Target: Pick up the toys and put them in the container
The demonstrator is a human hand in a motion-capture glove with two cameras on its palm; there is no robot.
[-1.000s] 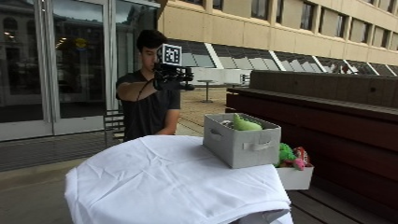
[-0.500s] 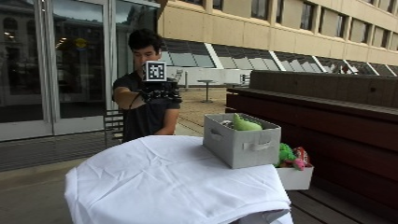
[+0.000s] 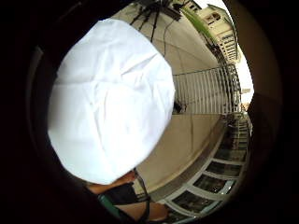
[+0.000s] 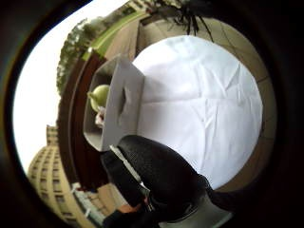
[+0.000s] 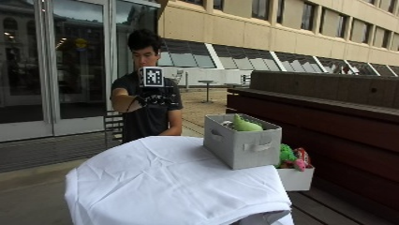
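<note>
A grey fabric container (image 5: 243,145) stands on the right side of the table, which is covered by a white cloth (image 5: 156,183). A green soft toy (image 5: 245,125) pokes up from inside it. The person stands behind the table with the gloved right hand (image 5: 154,99) raised at chest height, well above the cloth and away from the container. Its fingers look relaxed and hold nothing. The thumb side palm view shows the glove (image 4: 156,175), the container (image 4: 121,111) and the green toy (image 4: 99,95) inside. The little finger side palm view shows only bare cloth (image 3: 107,102).
A small white box (image 5: 296,179) with green and red soft toys (image 5: 288,156) sits on the wooden bench (image 5: 349,140) just past the table's right edge. Glass doors and pavement lie behind the person.
The gloved hand has drawn back from the container's side to in front of the person's chest. The container and toys have not moved.
</note>
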